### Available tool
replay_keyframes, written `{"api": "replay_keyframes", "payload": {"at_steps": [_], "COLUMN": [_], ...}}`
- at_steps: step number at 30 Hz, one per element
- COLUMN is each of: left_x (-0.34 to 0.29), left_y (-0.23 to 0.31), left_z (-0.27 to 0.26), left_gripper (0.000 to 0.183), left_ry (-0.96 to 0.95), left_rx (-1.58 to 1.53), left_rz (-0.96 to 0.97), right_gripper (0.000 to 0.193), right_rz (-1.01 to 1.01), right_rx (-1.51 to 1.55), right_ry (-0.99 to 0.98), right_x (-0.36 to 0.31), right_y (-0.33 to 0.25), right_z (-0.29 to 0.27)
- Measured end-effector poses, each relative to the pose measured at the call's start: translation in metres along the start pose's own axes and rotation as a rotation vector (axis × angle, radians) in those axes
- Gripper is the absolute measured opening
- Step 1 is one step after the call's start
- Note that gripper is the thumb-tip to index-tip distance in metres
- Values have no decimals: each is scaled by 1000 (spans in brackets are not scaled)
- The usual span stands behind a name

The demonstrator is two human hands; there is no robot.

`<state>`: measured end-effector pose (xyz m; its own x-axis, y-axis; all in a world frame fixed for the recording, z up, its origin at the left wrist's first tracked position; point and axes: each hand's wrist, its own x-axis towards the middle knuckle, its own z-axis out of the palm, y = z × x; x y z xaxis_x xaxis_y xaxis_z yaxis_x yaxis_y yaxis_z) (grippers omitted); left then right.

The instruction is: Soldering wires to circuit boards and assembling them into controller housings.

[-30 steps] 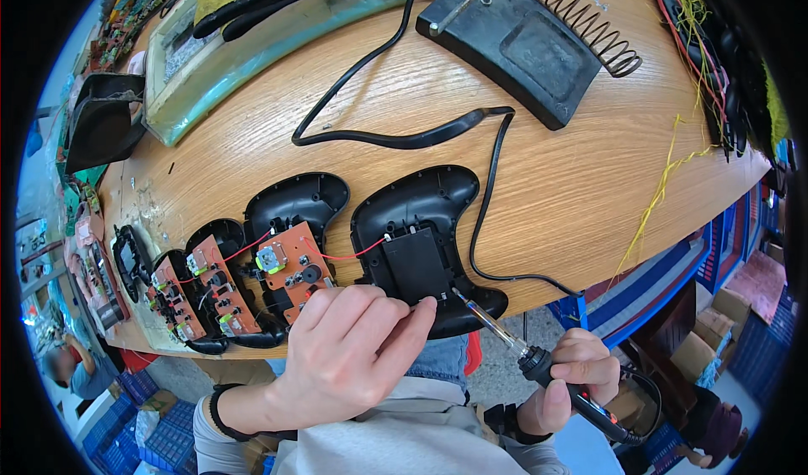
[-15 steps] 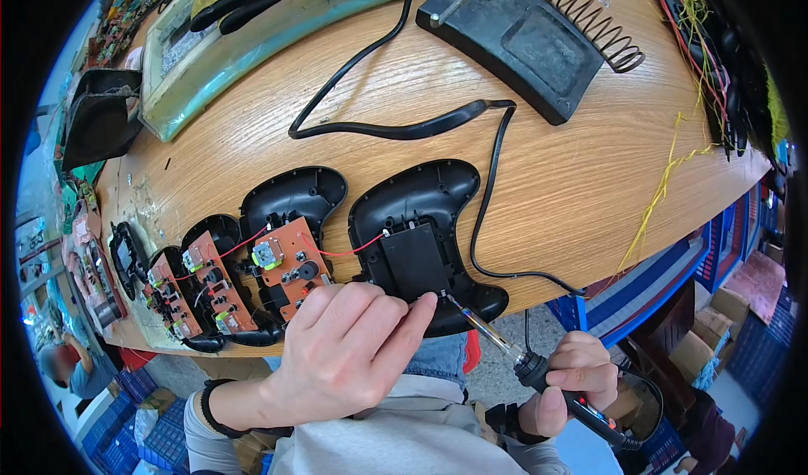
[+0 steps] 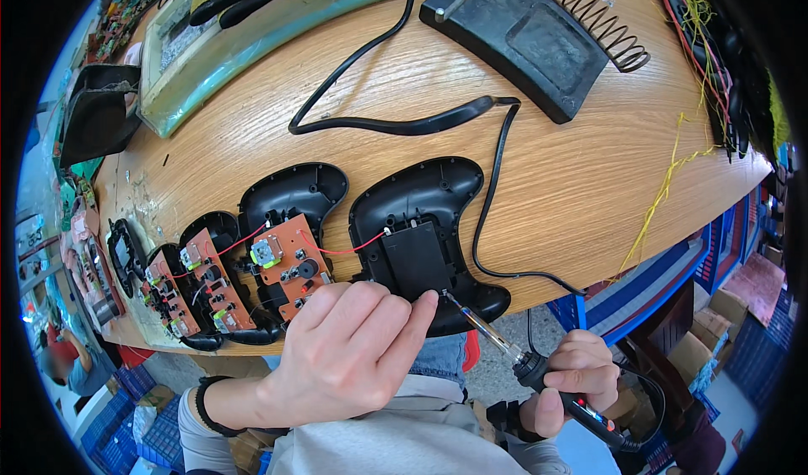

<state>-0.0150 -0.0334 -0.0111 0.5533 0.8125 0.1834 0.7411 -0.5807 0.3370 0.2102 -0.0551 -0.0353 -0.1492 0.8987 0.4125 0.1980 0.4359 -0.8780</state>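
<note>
A black game-controller shell (image 3: pixel 421 222) lies open at the near edge of the wooden table (image 3: pixel 555 197). Red wires run from it to an orange circuit board (image 3: pixel 286 260) in the neighbouring shell. My left hand (image 3: pixel 345 353) rests on the shell's near side, fingertips touching its black battery box. My right hand (image 3: pixel 564 382) grips a soldering iron (image 3: pixel 505 349) below the table edge; its tip touches the box's near corner beside my left fingertip.
More open shells with orange boards (image 3: pixel 202 281) line up to the left. A black iron stand with a coil spring (image 3: pixel 539 29) sits at the back, a black cable (image 3: pixel 404 122) loops across the middle, and a green tray (image 3: pixel 236 46) lies back left. Yellow wire (image 3: pixel 665 189) trails right.
The soldering iron tip has stayed at the battery box corner while my right hand shifted slightly lower. My left hand keeps holding the shell.
</note>
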Motion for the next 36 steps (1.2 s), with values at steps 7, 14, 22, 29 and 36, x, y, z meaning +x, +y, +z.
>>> {"api": "replay_keyframes", "payload": {"at_steps": [7, 14, 22, 29, 36], "left_x": [2, 2, 1, 5, 3], "left_y": [0, 1, 0, 0, -1], "left_z": [-1, -1, -3, -1, 2], "left_gripper": [44, 43, 44, 41, 40], "left_ry": [-3, -20, -27, -6, 29], "left_rx": [17, 47, 46, 84, 90], "left_rz": [18, 37, 42, 84, 113], "right_gripper": [21, 21, 20, 20, 21], "right_rz": [-25, -29, -52, -67, -83], "right_rx": [0, 0, 4, 20, 1], "right_ry": [-22, -30, -4, 2, 12], "right_x": [2, 2, 1, 4, -1], "right_y": [1, 1, 2, 4, 4], "right_z": [-1, -1, 0, 0, -3]}}
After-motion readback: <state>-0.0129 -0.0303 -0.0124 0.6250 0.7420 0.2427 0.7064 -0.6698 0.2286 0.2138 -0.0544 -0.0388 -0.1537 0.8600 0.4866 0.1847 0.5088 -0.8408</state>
